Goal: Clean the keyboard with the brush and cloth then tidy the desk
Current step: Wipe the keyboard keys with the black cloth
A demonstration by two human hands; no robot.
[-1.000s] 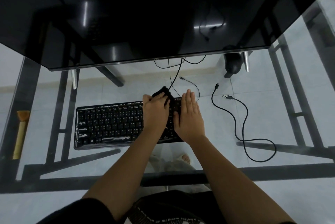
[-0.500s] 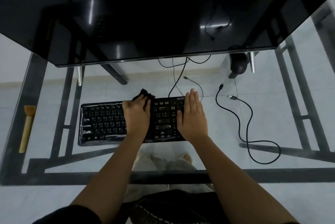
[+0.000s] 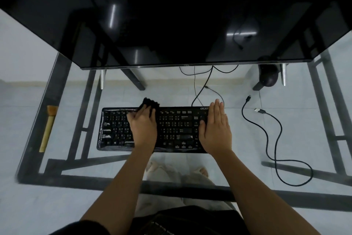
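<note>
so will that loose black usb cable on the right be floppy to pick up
Probably floppy: the thin black USB cable lies in loose curves and a loop. Likely light, and its free ends may dangle and drag across the glass desk.

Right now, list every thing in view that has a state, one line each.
keyboard: flat on the glass desk, its cable attached at the back.
cloth: bunched on the keys under the left hand.
left hand: grips the cloth on the keys.
right hand: flat on the keyboard's right end, fingers straight.
brush: lying at the desk's left edge, untouched.
loose cable: both ends unplugged.
monitor: screen dark.
</note>
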